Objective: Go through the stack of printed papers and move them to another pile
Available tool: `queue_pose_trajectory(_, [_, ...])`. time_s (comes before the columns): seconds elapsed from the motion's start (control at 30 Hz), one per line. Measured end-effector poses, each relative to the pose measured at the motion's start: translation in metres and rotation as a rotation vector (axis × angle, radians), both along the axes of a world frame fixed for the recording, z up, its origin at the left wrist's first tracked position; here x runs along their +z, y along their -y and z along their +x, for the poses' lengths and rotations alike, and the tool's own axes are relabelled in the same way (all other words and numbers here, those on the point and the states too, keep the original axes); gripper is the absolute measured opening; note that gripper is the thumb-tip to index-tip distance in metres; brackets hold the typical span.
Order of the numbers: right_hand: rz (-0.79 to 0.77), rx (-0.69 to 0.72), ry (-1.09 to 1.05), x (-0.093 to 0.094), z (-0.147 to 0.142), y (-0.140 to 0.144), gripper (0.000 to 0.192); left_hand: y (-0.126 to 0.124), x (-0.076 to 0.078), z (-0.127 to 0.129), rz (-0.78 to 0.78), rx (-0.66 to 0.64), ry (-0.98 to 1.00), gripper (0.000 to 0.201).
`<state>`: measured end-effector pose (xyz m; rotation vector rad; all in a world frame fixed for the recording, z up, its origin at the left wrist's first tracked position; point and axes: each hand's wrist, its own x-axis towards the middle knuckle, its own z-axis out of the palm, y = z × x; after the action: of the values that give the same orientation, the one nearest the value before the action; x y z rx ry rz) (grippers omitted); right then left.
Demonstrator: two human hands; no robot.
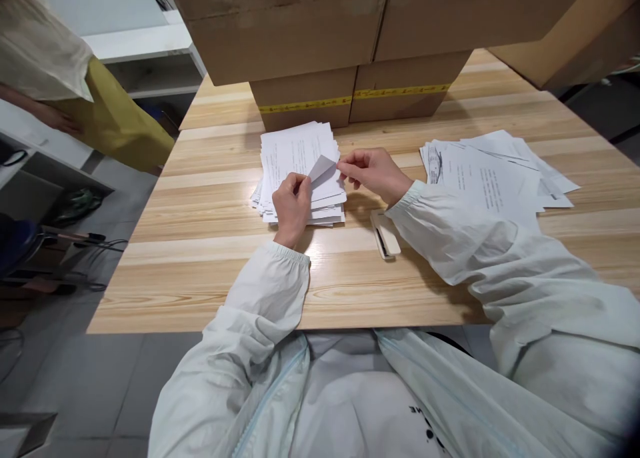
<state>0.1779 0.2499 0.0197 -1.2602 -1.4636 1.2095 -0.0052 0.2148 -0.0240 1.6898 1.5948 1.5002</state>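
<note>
A stack of printed paper sheets (287,153) lies on the wooden table in front of me. My left hand (291,203) rests at its near edge, with thumb and fingers pinching the lifted corner of a top sheet (324,167). At the stack's right side, my right hand (374,171) pinches the same raised sheet by its edge. The sheet's corner is folded up, showing its blank back. Just below my right hand lies a white stapler (385,235), touched by neither hand.
A second, looser pile of printed sheets (487,178) spreads at the right, partly under my right sleeve. Large cardboard boxes (305,98) with yellow tape stand stacked at the table's back. Another box (575,45) is at the far right. A person (75,91) stands at the left.
</note>
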Motion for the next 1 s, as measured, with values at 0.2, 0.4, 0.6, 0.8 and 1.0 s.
queue_pose_trajectory(0.2, [-0.351, 0.025, -0.200, 0.007, -0.012, -0.001, 0.032, 0.007, 0.006, 0.000, -0.052, -0.067, -0.117, 0.022])
queue_pose_trajectory(0.4, [-0.340, 0.059, -0.229, 0.005, -0.013, 0.000, 0.028, -0.002, 0.013, -0.008, -0.144, -0.189, -0.209, 0.030])
queue_pose_trajectory(0.6, [-0.295, 0.080, -0.225, 0.003, -0.021, 0.003, 0.021, -0.011, 0.012, -0.013, -0.184, -0.294, -0.112, 0.045])
queue_pose_trajectory(0.8, [-0.280, 0.087, -0.188, 0.003, -0.023, 0.006, 0.021, -0.016, 0.013, -0.006, -0.219, -0.306, -0.052, 0.049])
queue_pose_trajectory(1.0, [-0.293, 0.091, -0.177, 0.006, -0.024, 0.006, 0.028, -0.018, 0.010, -0.005, -0.209, -0.261, -0.097, 0.048])
